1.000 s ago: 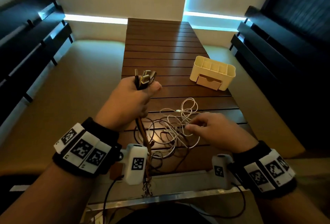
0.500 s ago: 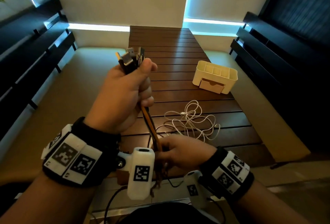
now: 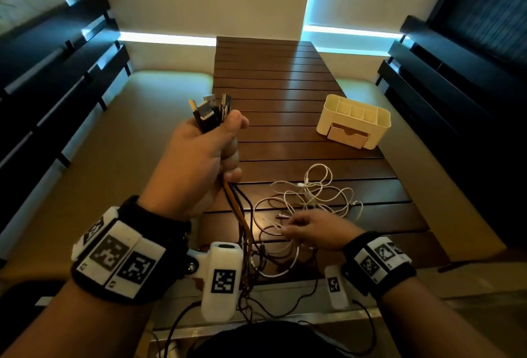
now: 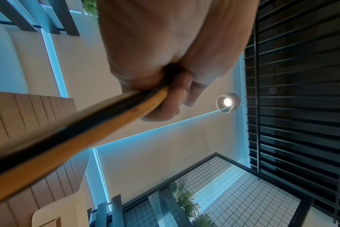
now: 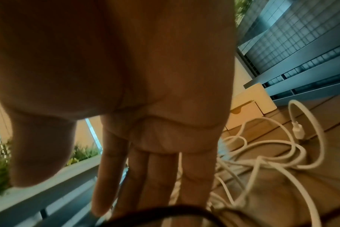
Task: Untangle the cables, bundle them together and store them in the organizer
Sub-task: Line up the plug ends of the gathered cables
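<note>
My left hand [image 3: 199, 155] is raised over the table's left edge and grips a bundle of dark and orange cables [image 3: 239, 209], their USB plugs [image 3: 209, 112] sticking up above my fist. In the left wrist view the orange cable [image 4: 91, 138] runs out from under my curled fingers [image 4: 171, 98]. My right hand [image 3: 313, 229] hovers low over the tangle of white cables [image 3: 310, 192] near the table's front, fingers [image 5: 157, 181] straight and holding nothing. A cream organizer [image 3: 353, 121] with compartments and a drawer stands at the right of the wooden table [image 3: 273, 72].
The slatted table is narrow, with pale cushioned benches [image 3: 114, 141] on both sides and dark slatted backrests [image 3: 51, 78] beyond them. Loose dark cable ends [image 3: 256, 266] hang off the table's near edge by my wrist cameras.
My right hand let go of the hanging dark cables and moved right and forward over the white tangle, fingers spread. My left hand stayed raised with the bundle.
</note>
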The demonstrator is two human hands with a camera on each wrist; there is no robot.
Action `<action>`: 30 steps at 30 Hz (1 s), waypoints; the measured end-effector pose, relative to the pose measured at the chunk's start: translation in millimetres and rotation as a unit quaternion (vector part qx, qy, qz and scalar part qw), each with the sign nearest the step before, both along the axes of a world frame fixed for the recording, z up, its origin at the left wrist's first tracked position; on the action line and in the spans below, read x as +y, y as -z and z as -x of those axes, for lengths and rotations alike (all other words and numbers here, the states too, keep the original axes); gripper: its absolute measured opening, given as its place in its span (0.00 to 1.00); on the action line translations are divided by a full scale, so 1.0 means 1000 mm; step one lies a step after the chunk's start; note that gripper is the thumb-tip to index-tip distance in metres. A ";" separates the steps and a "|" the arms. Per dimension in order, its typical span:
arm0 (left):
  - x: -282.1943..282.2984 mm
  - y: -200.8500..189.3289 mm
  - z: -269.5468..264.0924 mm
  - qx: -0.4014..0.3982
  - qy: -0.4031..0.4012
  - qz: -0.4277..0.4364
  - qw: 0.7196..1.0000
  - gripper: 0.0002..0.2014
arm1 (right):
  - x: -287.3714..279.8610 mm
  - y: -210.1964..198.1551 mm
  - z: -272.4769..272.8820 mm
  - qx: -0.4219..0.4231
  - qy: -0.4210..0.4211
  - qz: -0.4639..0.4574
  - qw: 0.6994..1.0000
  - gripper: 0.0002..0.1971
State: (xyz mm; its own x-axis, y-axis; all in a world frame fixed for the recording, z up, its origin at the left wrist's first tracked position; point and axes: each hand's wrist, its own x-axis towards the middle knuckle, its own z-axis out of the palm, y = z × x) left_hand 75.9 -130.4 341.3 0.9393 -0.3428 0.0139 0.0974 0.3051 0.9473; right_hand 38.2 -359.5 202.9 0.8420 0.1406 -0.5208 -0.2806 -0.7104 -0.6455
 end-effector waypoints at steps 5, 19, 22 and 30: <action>0.000 0.004 0.000 -0.004 0.005 -0.020 1.000 0.08 | 0.001 0.028 -0.008 0.018 0.030 0.018 0.999 0.27; 0.009 0.016 -0.009 0.002 -0.016 -0.029 0.999 0.08 | -0.033 0.041 -0.015 -0.299 0.221 -0.062 0.926 0.05; 0.008 0.017 -0.011 0.008 -0.022 -0.038 0.999 0.08 | -0.034 0.039 -0.011 -0.293 0.240 -0.054 0.924 0.04; 0.003 0.017 -0.013 0.012 -0.019 -0.047 0.999 0.08 | -0.011 0.043 -0.004 -0.101 0.105 -0.052 0.988 0.05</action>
State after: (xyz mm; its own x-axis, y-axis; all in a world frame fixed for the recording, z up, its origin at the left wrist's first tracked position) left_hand 89.3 -127.3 324.3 0.9510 -0.3065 -0.0399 0.1113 0.2190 0.9694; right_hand 42.5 -370.3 159.6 0.9433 -0.0043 -0.3318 -0.2733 -0.5770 -0.7697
